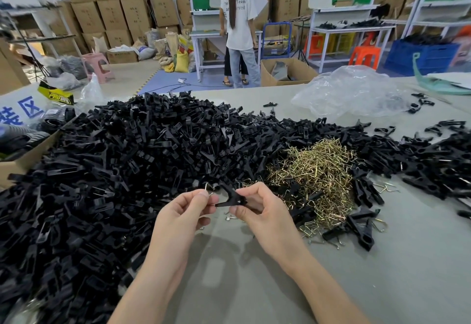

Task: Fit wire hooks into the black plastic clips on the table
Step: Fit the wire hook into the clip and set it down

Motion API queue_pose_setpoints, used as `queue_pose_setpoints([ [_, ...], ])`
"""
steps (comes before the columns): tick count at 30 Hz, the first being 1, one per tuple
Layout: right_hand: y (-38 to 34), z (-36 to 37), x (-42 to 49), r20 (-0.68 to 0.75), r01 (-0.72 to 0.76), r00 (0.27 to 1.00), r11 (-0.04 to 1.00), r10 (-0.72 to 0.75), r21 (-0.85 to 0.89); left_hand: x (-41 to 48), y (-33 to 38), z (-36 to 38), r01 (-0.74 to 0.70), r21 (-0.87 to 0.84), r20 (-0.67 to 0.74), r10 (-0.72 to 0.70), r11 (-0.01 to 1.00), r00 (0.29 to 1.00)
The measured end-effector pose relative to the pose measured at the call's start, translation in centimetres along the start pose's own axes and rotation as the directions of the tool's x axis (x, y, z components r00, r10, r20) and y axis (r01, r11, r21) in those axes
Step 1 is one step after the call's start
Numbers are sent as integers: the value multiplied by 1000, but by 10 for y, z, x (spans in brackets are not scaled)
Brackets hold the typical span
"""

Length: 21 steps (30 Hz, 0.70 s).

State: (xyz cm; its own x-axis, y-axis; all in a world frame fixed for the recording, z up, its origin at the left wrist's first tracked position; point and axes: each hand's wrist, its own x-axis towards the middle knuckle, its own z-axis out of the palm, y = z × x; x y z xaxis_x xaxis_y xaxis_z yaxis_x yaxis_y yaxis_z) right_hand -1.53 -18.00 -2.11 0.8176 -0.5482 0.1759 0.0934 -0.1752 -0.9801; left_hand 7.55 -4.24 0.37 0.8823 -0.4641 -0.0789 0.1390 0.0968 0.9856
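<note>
Head cam, the only view: left hand (187, 207) pinches a wire hook (207, 188) and right hand (257, 206) pinches a black clip (230, 197), both held just over the table (382, 260). The hook is right at the clip's end, and I'd say it's not seated yet. There's a giant clip heap (127, 158) on the left and a hook tangle (318, 171) on the right. A few clips by the tangle (359, 232) look fitted. Loads left, I reckon.

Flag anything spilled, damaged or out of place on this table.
Nothing looks damaged. A few loose wire hooks lie on the bare table outside the hook pile, and stray clips sit apart from the clip heap near the plastic bag. Ordinary bulk-work scatter.
</note>
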Motion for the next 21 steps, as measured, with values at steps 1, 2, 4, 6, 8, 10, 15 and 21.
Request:
queue_pose_setpoints([
  [1,1,0,0,-2,4,1000,1000,-4,-1,0,0,1,19,-20,8,-18,1000,1000],
  [2,1,0,0,-3,8,1000,1000,-8,-5,-1,1,2,41,-49,16,-40,998,999],
  [4,1,1,0,-2,13,1000,1000,-13,-20,-1,1,2,80,-108,37,-77,991,996],
  [6,1,1,-1,2,16,1000,999,-16,-28,0,1,1,103,-127,61,-96,987,994],
  [8,1,0,-1,1,21,1000,999,-21,-34,0,2,1,118,-151,74,-108,982,991],
  [10,1,-1,-1,-7,30,1000,999,-30,-33,1,2,-1,131,-167,77,-120,977,990],
  [15,2,-1,-1,-9,43,999,998,-43,-42,0,1,-1,169,-107,147,-152,980,977],
  [21,2,-2,-2,-3,78,997,993,-78,-94,-1,0,0,167,-41,186,-157,985,970],
])
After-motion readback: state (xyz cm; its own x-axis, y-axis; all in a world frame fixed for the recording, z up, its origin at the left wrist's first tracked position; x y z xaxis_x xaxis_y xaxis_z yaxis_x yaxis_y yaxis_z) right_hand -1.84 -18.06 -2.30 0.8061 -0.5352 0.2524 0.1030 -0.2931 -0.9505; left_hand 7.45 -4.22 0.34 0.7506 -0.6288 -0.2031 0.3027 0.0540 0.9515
